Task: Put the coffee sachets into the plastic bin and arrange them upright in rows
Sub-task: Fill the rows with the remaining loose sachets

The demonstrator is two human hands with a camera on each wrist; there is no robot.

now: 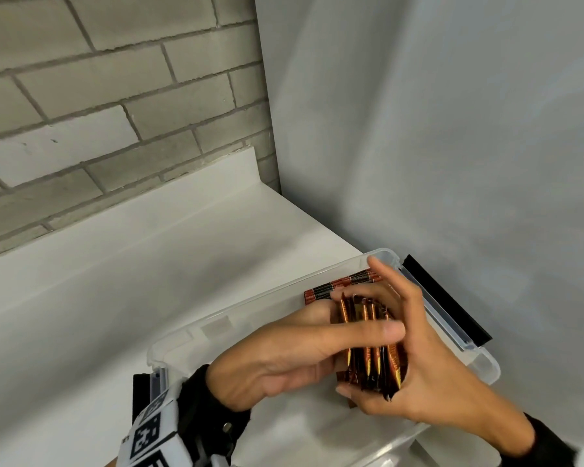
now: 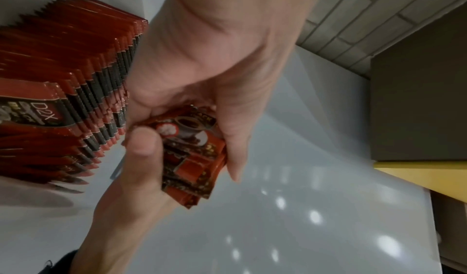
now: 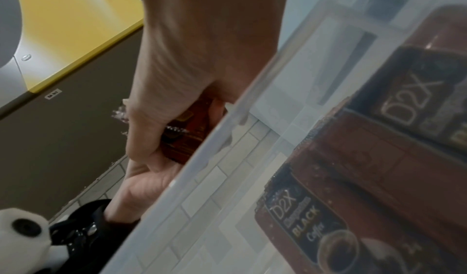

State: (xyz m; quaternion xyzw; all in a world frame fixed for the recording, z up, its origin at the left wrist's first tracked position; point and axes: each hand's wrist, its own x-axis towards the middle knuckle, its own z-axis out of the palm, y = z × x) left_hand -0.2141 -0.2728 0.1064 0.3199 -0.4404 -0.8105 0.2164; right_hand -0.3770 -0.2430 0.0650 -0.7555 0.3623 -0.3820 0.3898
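Now both my hands hold one small bundle of coffee sachets over the plastic bin. My left hand pinches it between thumb and fingers, and my right hand cups it from the other side with fingers curled around. A standing row of sachets is already inside the bin, at its far side. I think the step is placing this bundle. Next I must lower it upright, beside that row, without knocking the row over.

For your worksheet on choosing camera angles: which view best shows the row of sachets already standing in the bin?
The left wrist view: the standing row of sachets fills its left side, edges fanned and countable. The head view shows only a short strip behind the hands. The right wrist view shows sachet faces blurred through the bin wall.
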